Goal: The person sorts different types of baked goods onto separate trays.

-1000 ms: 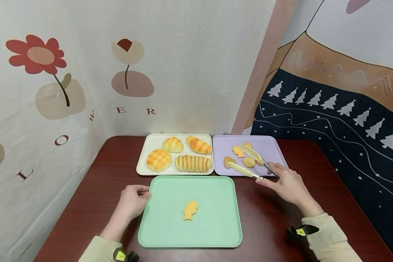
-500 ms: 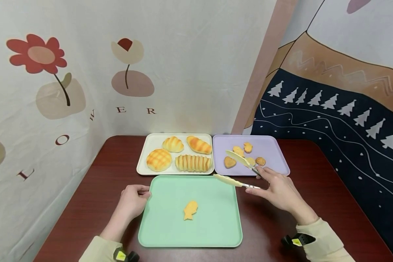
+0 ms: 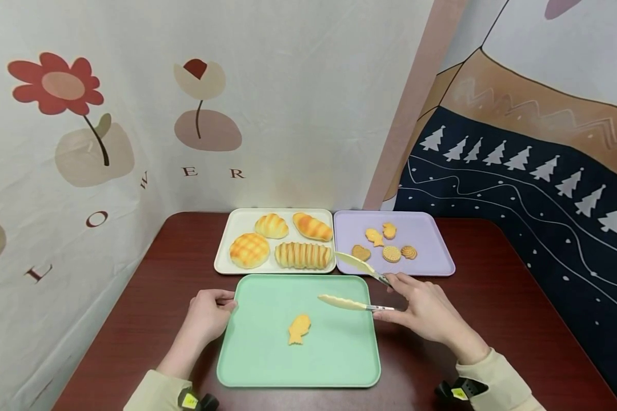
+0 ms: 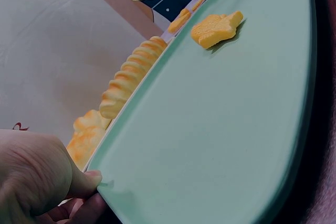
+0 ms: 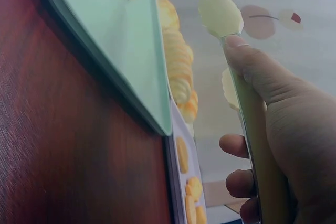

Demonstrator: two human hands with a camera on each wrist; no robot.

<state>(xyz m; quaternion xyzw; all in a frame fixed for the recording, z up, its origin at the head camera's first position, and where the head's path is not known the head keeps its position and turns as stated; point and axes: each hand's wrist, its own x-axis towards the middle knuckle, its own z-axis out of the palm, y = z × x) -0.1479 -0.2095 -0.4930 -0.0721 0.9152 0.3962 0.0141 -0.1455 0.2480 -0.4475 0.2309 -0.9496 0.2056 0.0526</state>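
Note:
My left hand [image 3: 209, 315] pinches the left rim of a green tray [image 3: 257, 359]; in the left wrist view its thumb lies over the tray's corner. On this tray lies one fish-shaped cookie [image 3: 299, 329], right of the middle. My right hand [image 3: 425, 308] holds a pair of tongs [image 3: 344, 302] with cream tips and metal handles. The tongs' arms are spread with nothing between them, over the green tray's upper right corner. Behind them, a lilac tray [image 3: 432, 240] bears several small cookies, among them a heart-shaped cookie [image 3: 361, 253] and a round cookie [image 3: 391, 254].
A cream tray [image 3: 223, 260] with several breads stands behind the green tray, side by side with the lilac one. It carries a round bun [image 3: 249, 250] and a ridged loaf [image 3: 303, 256]. All trays rest on a dark red-brown table [image 3: 144, 291], with printed curtains behind.
My right hand has drawn the spread tongs back from over the lilac tray, left and nearer, to the green tray's corner. The cookies there now show fully. My left hand stays put.

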